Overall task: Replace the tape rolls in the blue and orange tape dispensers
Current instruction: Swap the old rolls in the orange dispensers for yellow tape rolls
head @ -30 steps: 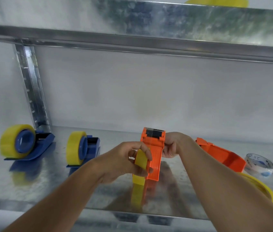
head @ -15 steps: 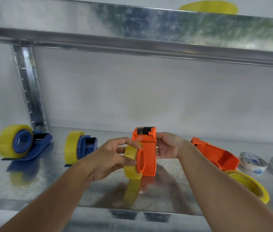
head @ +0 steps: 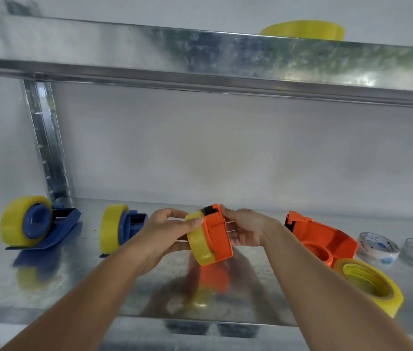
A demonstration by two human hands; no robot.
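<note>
Blue tape dispensers (head: pixel 43 224) loaded, left of held orange tape dispenser (head: pixel 216 234). Left hand (head: pixel 167 234) clamped on yellow tape roll (head: pixel 199 241), now seated against dispenser, earlier only half on. Right hand (head: pixel 244 230) gripping dispenser. Empty orange dispenser (head: pixel 324 236) right, unfilled.

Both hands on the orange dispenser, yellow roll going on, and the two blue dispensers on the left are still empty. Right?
Not quite. The head view shows both blue dispensers already carrying yellow rolls. The rest holds: the left hand and right hand hold the orange dispenser with its yellow roll.
</note>
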